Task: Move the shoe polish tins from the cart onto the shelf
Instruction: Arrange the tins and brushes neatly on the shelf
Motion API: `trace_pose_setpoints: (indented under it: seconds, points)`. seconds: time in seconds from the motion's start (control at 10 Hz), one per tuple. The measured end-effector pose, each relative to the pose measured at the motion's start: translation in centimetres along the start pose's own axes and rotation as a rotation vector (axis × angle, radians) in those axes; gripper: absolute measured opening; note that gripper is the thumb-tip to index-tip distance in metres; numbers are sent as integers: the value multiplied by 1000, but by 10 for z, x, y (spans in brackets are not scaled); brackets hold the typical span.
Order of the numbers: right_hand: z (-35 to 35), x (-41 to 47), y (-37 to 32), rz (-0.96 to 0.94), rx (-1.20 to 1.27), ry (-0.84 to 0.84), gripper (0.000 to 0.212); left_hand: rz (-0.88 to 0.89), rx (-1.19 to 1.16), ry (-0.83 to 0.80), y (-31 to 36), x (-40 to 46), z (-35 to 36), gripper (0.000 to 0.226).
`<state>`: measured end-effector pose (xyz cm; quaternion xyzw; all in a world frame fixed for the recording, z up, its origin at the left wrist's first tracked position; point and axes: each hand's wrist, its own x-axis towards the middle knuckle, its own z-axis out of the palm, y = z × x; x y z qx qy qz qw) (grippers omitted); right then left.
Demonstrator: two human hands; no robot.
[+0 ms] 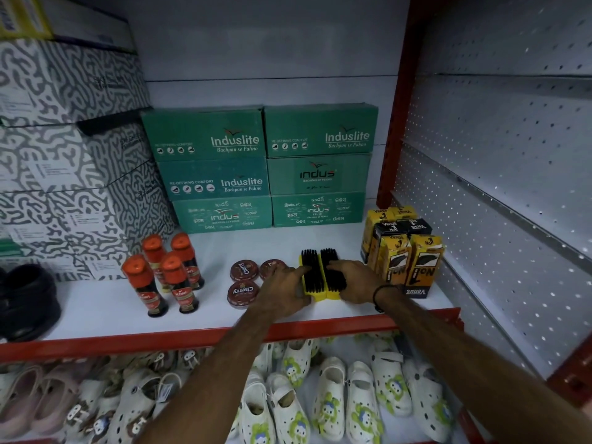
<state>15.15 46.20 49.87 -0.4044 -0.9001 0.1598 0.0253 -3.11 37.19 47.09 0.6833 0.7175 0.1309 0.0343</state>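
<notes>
At the centre of the frame, on the white shelf (96, 302) with its red front edge, my two hands rest on a pair of yellow-backed shoe brushes (322, 274) lying side by side, black bristles up. My left hand (285, 290) lies flat with fingers spread over the left brush, its thumb side just beside the tins. My right hand (355, 282) lies palm down on the right brush, fingers extended, a dark band on that wrist. Just left of the brushes sit three Cherry shoe polish tins (243, 282) on the shelf, one partly hidden by my left hand. Further left stand four Kiwi liquid polish bottles (163, 274) with orange caps. Right of centre stand yellow and black Venus boxes (403, 248). Green Induslite shoe boxes (259, 168) are stacked behind. Along the bottom, white clogs (330, 398) fill the lower shelf.
</notes>
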Motion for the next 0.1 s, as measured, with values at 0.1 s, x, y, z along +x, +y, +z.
trace_pose_setpoints:
  seconds: [0.1]
  points:
    - [-5, 3, -1, -14, 12, -51, 80, -16, -38, -13, 0, 3, 2, 80]
